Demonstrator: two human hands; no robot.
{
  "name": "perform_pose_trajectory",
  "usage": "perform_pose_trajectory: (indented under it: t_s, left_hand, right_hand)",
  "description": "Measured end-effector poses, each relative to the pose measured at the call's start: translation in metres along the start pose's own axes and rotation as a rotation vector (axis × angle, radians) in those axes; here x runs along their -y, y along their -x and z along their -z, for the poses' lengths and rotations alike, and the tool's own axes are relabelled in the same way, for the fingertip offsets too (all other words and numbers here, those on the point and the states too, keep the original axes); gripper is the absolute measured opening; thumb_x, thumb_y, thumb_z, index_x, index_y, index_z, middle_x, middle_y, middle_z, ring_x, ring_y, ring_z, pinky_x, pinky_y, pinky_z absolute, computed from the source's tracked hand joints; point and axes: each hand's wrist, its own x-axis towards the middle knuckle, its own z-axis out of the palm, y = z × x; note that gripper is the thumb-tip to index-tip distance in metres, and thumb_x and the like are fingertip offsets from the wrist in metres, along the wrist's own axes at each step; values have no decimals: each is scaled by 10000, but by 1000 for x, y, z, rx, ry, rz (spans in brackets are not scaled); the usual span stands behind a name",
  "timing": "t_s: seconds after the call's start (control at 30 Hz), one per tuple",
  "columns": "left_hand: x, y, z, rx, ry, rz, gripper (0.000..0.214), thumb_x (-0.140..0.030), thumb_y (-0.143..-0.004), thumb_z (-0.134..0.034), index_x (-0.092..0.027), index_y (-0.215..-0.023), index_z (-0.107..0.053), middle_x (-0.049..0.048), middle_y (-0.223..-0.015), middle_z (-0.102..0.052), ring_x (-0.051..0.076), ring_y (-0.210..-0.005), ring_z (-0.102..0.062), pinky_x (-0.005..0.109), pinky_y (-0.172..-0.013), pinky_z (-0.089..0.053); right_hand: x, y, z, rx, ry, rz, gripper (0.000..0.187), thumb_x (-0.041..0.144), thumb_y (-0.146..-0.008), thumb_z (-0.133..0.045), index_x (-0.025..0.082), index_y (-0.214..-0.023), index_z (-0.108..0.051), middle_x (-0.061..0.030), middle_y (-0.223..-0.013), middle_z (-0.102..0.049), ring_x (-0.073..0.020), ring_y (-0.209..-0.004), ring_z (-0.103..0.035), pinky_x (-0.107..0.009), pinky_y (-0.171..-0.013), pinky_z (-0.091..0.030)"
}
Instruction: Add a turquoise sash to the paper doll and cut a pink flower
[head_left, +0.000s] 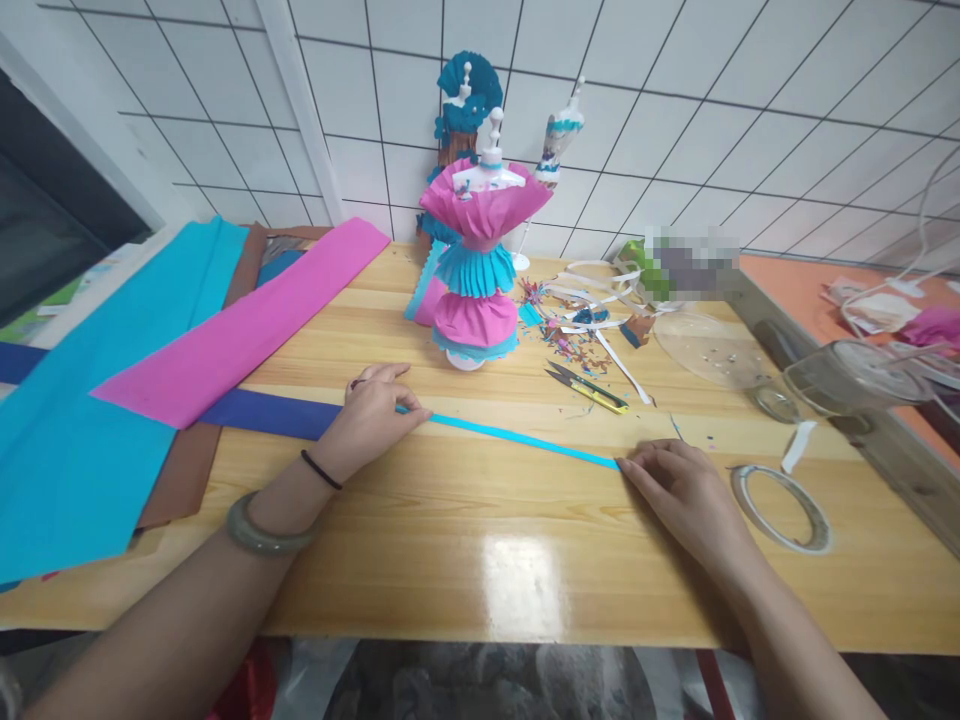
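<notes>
A thin light-blue paper strip (517, 438) lies stretched across the wooden table (465, 560). My left hand (371, 412) rests on its left end, fingers curled and pinching it against the wood. At the strip's right end, my right hand (675, 487) pinches the tip with thumb and fingers. A small mannequin (478, 262) in a pink and blue paper dress stands behind the strip.
Sheets of blue (82, 420), pink (247, 320) and dark blue (262, 413) crepe paper cover the left side. Yellow-handled scissors (589, 388) and paper scraps (570, 330) lie mid-table. A tape ring (780, 505) and clear plastic lids (709, 350) sit to the right. Two more dressed mannequins (465, 105) stand by the tiled wall.
</notes>
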Motion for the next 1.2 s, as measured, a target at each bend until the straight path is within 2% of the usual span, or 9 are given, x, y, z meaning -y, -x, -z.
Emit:
perform_pose_trajectory:
  t_s: [0.1, 0.3, 0.5, 0.6, 0.7, 0.83, 1.03, 1.2]
  left_hand:
    - [2, 0, -1, 5, -8, -1, 203, -394, -708, -598, -223, -639, -683, 57, -1293, -508, 277, -1218, -399, 479, -998, -296]
    - [7, -1, -3, -3, -31, 16, 220, -417, -697, -605, -213, -664, -682, 85, -1325, -475, 290, -1249, -364, 481, -1003, -292]
    - [8, 0, -4, -16, -33, 17, 217, -419, -706, -592, -217, -704, -672, 80, -1326, -473, 292, -1261, -350, 488, -1008, -293]
    - [7, 0, -4, -10, -31, 34, 210, -381, -731, -559, -206, -727, -676, 96, -1333, -465, 292, -1266, -348, 481, -1009, -296]
    - [6, 1, -3, -6, -21, 31, 218, -376, -743, -545, -204, -718, -675, 99, -1339, -459, 299, -1272, -340, 495, -1005, -295]
    - [6, 1, -4, 5, -12, 24, 203, -374, -731, -565, -204, -698, -670, 92, -1346, -452, 302, -1279, -331, 499, -1013, -283]
    - [7, 1, -4, 41, -5, 22, 214, -388, -729, -566, -206, -683, -668, 96, -1366, -429, 301, -1305, -296, 490, -1032, -255]
    - [12, 0, -4, 53, 8, 15, 223, -407, -721, -575, -209, -669, -664, 84, -1369, -428, 280, -1303, -304, 487, -1031, -267]
  right_hand:
    - [-2, 0, 1, 32, 8, -26, 268, 421, -817, -520, 207, -683, -612, -75, -833, -629, -240, -809, -583, -382, -740, -446]
    - [2, -1, 4, 40, 71, -56, 257, 418, -818, -514, 192, -828, -637, -90, -864, -646, -249, -804, -598, -390, -737, -462]
    - [15, 1, 7, 100, 156, -34, 263, 381, -863, -446, 202, -733, -589, -86, -792, -645, -250, -742, -610, -372, -655, -474]
    - [21, 1, 9, 71, 169, -15, 286, 383, -875, -416, 197, -769, -606, -96, -804, -665, -250, -720, -628, -366, -638, -476]
    - [23, 0, 13, 88, 189, -55, 311, 409, -877, -406, 207, -790, -626, -85, -765, -694, -249, -661, -643, -348, -584, -467]
    - [18, -5, 15, 122, 197, -91, 328, 457, -855, -421, 216, -771, -628, -80, -747, -709, -253, -653, -655, -327, -550, -457]
    - [3, -8, 14, 100, 198, -148, 322, 474, -828, -433, 219, -766, -621, -81, -737, -707, -263, -656, -660, -338, -556, -471]
    - [0, -9, 14, 82, 154, -165, 325, 494, -805, -447, 224, -761, -623, -78, -729, -714, -265, -630, -663, -339, -527, -468]
